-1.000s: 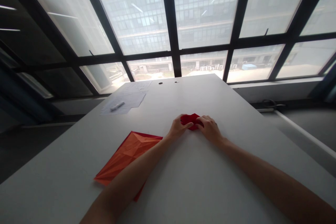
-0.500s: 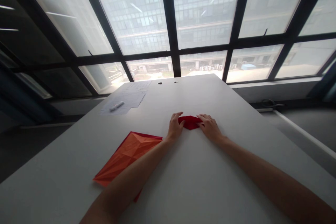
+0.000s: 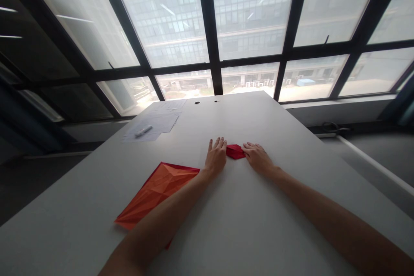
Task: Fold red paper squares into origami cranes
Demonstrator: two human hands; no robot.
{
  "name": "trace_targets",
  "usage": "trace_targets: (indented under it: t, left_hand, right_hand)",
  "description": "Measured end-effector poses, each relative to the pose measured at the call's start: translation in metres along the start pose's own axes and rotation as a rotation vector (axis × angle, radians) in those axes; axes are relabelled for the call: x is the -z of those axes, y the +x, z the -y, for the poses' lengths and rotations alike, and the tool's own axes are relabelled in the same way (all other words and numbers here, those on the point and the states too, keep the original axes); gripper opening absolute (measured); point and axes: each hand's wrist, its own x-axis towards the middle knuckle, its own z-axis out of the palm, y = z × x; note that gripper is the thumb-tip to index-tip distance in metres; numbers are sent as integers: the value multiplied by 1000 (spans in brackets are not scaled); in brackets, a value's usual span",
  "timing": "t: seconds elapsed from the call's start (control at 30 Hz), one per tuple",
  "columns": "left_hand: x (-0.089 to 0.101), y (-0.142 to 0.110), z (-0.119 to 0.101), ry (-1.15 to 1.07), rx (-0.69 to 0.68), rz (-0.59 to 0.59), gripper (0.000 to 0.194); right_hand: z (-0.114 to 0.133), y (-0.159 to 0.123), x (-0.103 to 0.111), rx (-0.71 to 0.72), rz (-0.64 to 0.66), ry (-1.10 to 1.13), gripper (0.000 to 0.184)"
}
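A small folded piece of red paper (image 3: 236,151) lies on the white table between my hands, its top creased into narrow facets. My left hand (image 3: 216,157) is palm down at its left end, fingers stretched out and lying flat. Over the right end of the paper, my right hand (image 3: 258,157) rests with its fingers laid flat and their tips pressing on it. Both ends of the red paper are partly hidden under the fingers. My right thumb cannot be made out.
A larger creased orange sheet with red edges (image 3: 158,189) lies at the left, partly beneath my left forearm. Printed papers (image 3: 164,123) with a white marker pen (image 3: 143,130) on them are at the table's far left. Tall windows stand behind the white table (image 3: 246,116).
My left hand has turned from gripping the paper's edge to lying flat with fingers extended. The right fingers have flattened onto the paper. The red paper now lies lower and looks narrower.
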Motion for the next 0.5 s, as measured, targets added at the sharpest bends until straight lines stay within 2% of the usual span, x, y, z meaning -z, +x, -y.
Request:
trace_targets:
  t: [0.1,0.2,0.33,0.5]
  left_hand:
    - [5,-2,-16,-29,-186,26,48]
    - [2,-7,-29,-16,-209,121,57]
    - [-7,-14,-30,1,-107,267,69]
    - [-11,-12,-19,83,88,305,81]
  right_hand:
    - [4,0,5,-7,11,-3,31]
    - [11,-3,12,-17,35,-21,25]
    - [21,-6,20,-13,82,-89,22]
    - [26,-7,24,-26,109,-140,24]
